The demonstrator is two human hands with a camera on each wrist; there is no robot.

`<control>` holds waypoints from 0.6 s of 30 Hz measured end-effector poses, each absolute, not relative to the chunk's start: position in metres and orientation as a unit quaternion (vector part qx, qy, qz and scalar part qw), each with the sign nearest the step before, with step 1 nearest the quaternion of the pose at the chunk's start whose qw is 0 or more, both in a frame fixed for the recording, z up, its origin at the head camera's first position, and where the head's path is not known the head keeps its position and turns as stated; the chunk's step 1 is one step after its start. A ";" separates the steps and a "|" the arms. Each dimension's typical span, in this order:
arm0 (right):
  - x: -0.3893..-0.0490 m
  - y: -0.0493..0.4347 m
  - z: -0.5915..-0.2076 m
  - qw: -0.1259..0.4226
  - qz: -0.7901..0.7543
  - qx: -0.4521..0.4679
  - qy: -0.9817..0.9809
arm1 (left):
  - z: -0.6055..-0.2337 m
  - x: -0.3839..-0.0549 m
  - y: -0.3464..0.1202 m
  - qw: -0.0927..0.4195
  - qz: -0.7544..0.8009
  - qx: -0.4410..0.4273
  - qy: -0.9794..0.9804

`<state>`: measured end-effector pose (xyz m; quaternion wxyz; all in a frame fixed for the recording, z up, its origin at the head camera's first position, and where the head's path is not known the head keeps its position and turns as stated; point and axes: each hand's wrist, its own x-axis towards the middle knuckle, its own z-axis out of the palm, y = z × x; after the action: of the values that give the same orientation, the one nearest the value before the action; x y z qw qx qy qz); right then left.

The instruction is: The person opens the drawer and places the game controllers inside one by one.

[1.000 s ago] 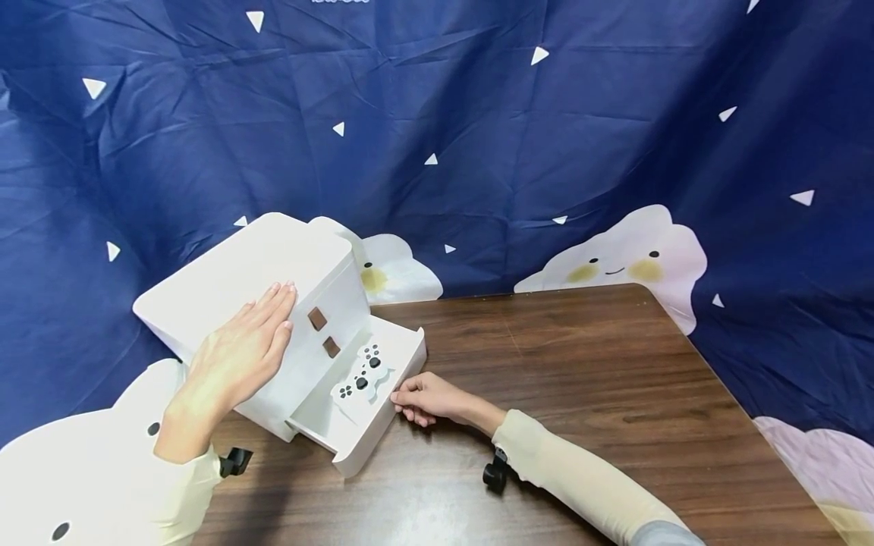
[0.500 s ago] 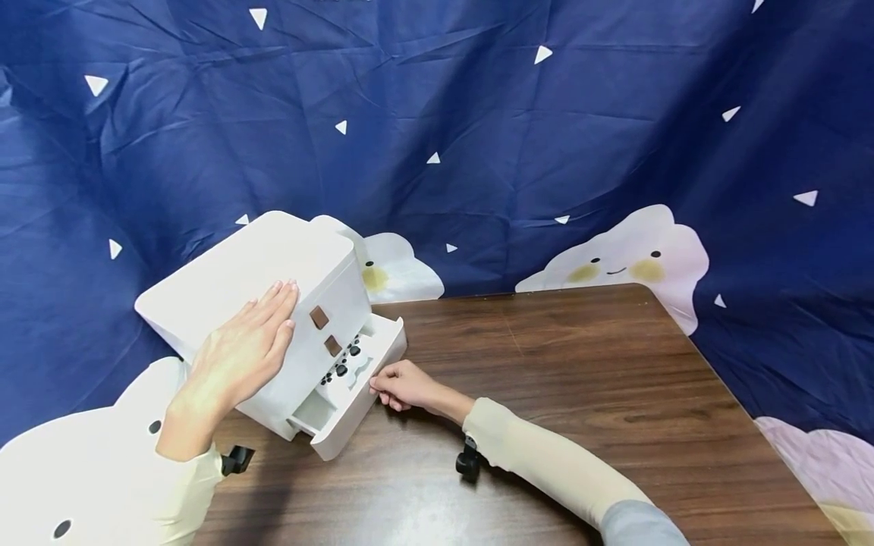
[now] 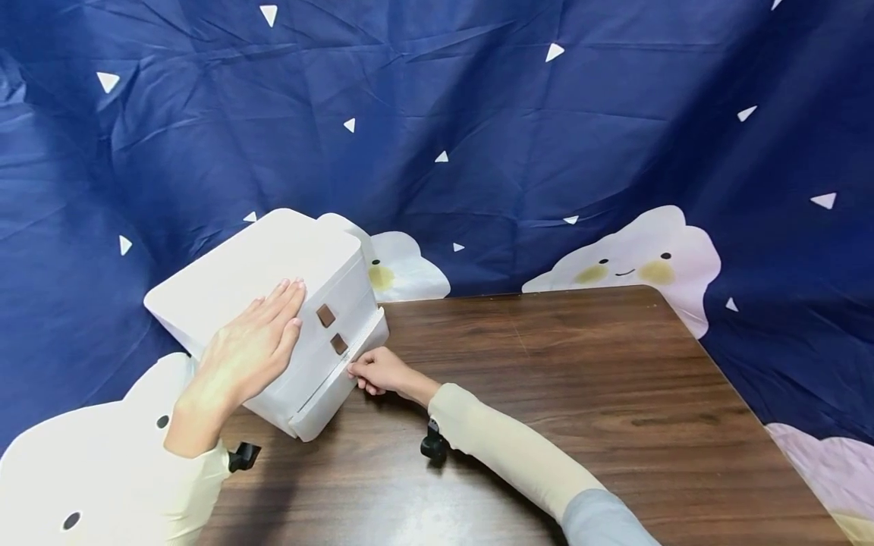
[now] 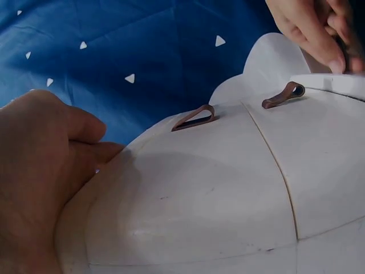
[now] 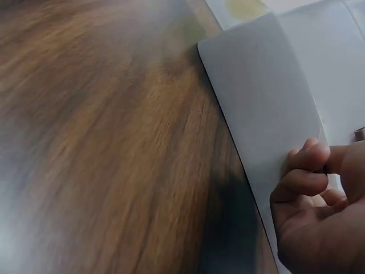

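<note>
A white drawer cabinet [image 3: 262,254] stands at the left of the table in the head view. My left hand [image 3: 253,345] rests flat on its top, fingers straight, near the front edge. Two brown pull loops [image 3: 325,315] show on the upper drawer fronts. The bottom drawer [image 3: 334,402] is pushed almost flush, with a thin gap along its top edge. At that drawer's front, my right hand [image 3: 382,370] has curled fingers and pinches its pull loop, which is mostly hidden by the fingers. The white game controller inside the drawer is out of sight.
The brown wooden table [image 3: 546,364] extends to the right of the cabinet. A dark blue curtain [image 3: 478,114] with white triangles and smiling clouds hangs behind the table and cabinet. Black wrist cameras sit on both sleeves.
The bottom drawer has slid left into the cabinet along with my right hand, and the white game controller has gone from view. My left hand stays on the cabinet top.
</note>
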<state>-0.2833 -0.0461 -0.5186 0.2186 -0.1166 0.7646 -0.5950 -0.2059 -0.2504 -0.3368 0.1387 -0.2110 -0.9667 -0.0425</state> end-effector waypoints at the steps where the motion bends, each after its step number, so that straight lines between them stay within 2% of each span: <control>1: -0.284 -0.048 -0.518 0.218 -0.595 -0.114 0.765 | -0.337 -0.206 -0.250 0.140 -0.043 -0.211 -0.967; 18: -0.285 -0.056 -0.511 0.205 -0.568 -0.091 0.792 | -0.336 -0.206 -0.246 0.149 -0.047 -0.207 -0.966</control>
<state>-0.2855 -0.0556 -0.5114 0.2052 -0.0912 0.7921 -0.5675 -0.2064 -0.2463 -0.3363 0.1490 -0.2072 -0.9657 -0.0473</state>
